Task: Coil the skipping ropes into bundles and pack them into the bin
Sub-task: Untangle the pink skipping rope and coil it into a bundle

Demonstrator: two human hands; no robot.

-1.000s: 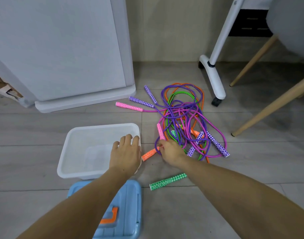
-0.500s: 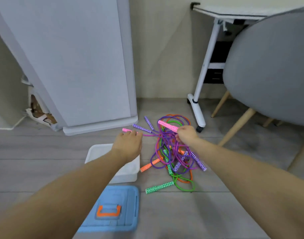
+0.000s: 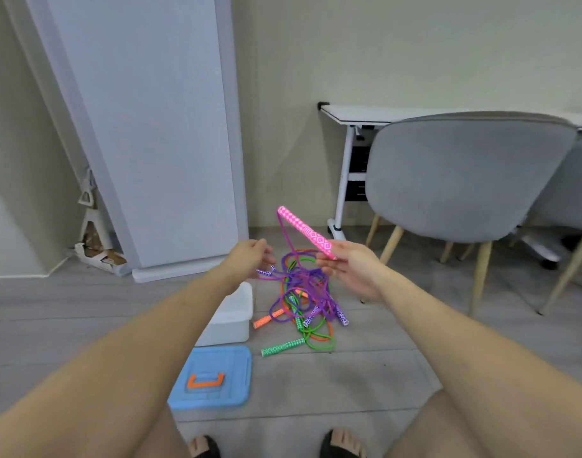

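Clearly I am at the very start, judging from my head camera, the only view I have. My right hand (image 3: 350, 269) has its fingers (image 3: 329, 264) curled round the lower end of the pink handle (image 3: 304, 232), which slants up and away to the left, lifted well clear of the floor (image 3: 382, 368). Its purple-pink cord (image 3: 288, 246) drops from the top of the handle straight down into the tangle of ropes (image 3: 304, 302) below my fingers. My left hand (image 3: 250, 257) is just left of that cord with fingers relaxed and spread, holding nothing as far as I can tell.

Nothing is coiled yet. Under and beyond my fingers the purple, green and orange ropes lie knotted together on the floor, with an orange handle (image 3: 266, 320), a green handle (image 3: 283, 347) and purple handles (image 3: 342, 316) sticking out of the heap. The white bin (image 3: 233, 320) sits below my left hand, mostly hidden by my forearm, so I cannot tell whether anything is in it. Its blue lid (image 3: 213, 378) with the orange catch lies nearer to me, off the bin. So I judge that every rope remains to be freed, bundled and packed.

Grey wood-look planks make up the floor. Beyond my left hand stands a tall white cabinet (image 3: 144, 127); beyond my right, a grey chair (image 3: 464, 173) on wooden legs tucked under a white desk (image 3: 359, 114), against a pale wall.
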